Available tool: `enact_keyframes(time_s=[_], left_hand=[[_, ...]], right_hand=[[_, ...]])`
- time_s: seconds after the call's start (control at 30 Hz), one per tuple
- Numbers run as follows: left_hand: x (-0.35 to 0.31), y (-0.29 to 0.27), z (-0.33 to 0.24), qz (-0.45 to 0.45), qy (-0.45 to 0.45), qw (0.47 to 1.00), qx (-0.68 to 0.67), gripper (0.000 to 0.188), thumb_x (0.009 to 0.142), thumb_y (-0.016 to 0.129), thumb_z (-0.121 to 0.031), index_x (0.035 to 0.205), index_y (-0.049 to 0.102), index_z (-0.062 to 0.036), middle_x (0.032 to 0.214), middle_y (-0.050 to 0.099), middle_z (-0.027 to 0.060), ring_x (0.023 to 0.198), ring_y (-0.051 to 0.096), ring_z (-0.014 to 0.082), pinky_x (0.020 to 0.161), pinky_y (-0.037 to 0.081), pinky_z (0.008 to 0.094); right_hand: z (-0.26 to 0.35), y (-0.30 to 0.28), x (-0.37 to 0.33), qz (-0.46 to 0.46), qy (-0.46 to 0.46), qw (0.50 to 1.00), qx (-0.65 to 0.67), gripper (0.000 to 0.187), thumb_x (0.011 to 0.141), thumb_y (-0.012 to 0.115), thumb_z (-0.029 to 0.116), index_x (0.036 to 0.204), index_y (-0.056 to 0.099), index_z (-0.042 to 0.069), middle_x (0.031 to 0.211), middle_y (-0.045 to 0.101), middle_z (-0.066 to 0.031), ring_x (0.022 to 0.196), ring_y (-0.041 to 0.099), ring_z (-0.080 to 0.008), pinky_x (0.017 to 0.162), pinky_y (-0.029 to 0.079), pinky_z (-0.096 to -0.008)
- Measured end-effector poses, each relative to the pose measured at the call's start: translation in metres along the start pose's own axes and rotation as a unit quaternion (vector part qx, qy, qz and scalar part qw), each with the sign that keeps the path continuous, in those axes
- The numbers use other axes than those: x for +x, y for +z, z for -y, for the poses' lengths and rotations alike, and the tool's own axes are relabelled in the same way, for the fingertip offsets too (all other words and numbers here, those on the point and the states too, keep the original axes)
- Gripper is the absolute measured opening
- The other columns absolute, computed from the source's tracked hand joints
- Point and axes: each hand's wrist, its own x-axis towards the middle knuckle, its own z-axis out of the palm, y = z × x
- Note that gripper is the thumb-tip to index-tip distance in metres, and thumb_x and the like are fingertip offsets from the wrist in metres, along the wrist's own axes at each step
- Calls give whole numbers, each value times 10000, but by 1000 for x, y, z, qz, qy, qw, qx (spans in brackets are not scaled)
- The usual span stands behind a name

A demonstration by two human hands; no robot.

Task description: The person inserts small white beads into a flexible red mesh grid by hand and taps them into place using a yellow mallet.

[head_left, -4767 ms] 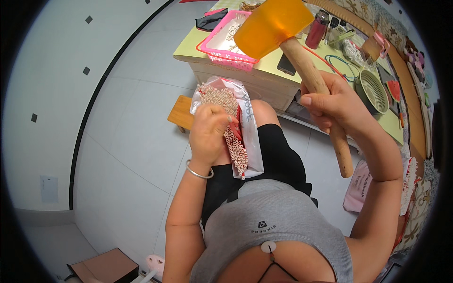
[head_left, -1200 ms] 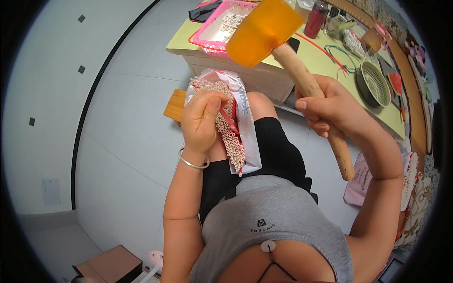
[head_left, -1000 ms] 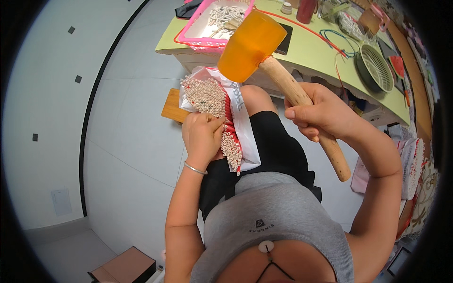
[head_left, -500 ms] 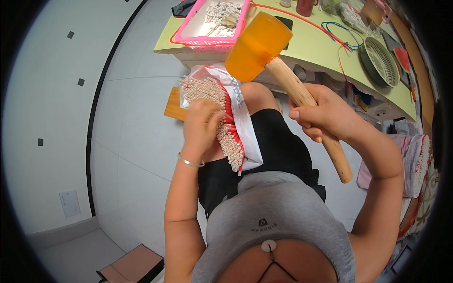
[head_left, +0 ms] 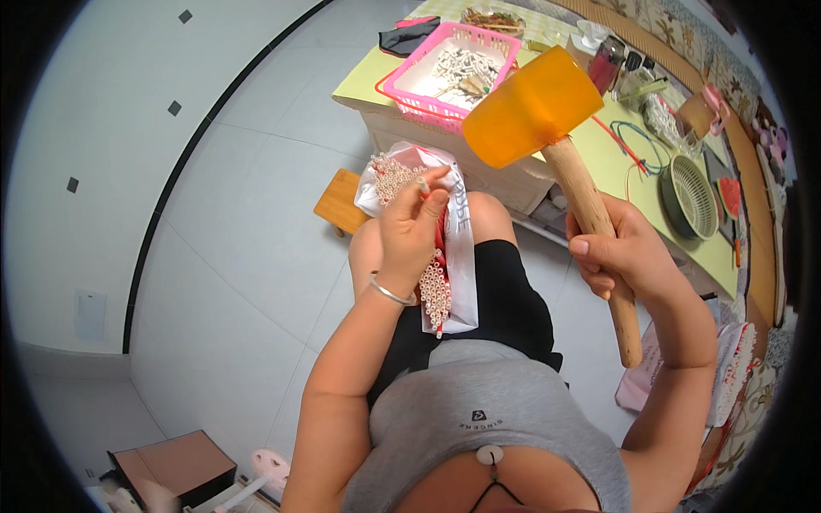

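Note:
My right hand [head_left: 624,244] is wrapped around the wooden handle of a mallet [head_left: 534,103] with a translucent orange head, raised to the right of my lap. Across my thighs lies an open white plastic bag [head_left: 462,282]. It holds a bundle of thin red rods with pale, hollow-looking ends [head_left: 434,295]. Above the middle of the bundle, my left hand [head_left: 409,231] pinches one thin red rod with a white end [head_left: 423,185] between thumb and fingers. That hand hides part of the bundle.
A pink basket [head_left: 398,90] of small white pieces stands on the green-topped table [head_left: 363,85] ahead. A strainer bowl [head_left: 689,197] and a watermelon slice [head_left: 729,197] are at the right. A wooden stool [head_left: 335,202] shows beyond my knee; a box [head_left: 175,466] sits lower left.
My left hand has lifted from the bundle, now turned and pinching one rod. The mallet stays in my right hand. The whole view has shifted, showing more of the table.

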Motion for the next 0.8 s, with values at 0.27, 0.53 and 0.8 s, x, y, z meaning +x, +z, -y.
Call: enact_keyframes(time_s=[0.27,0.53,0.8], left_hand=[[5,7,36,-4,36,999,39,89,945,630,-87,977,607,-7,780,554,7,732,550,125,719,464,239],[-6,9,49,-49,25,998,18,140,963,626,-161,960,635,-22,774,615,40,665,557,117,633,457,266],[14,27,35,-80,43,970,226,295,765,674,-37,608,424,-40,517,416,66,471,416,167,476,359,324]], right_hand=[[28,22,-13,-11,-3,995,-101,287,835,745,164,934,516,23,629,500,-7,430,478,-91,411,403,-242],[38,34,-10,-33,-32,991,-124,277,844,742,161,947,520,31,654,510,-3,437,476,-83,414,395,-239],[29,37,-1,-46,15,967,-251,268,872,719,144,1005,514,34,698,534,7,465,492,-78,420,393,-240]])
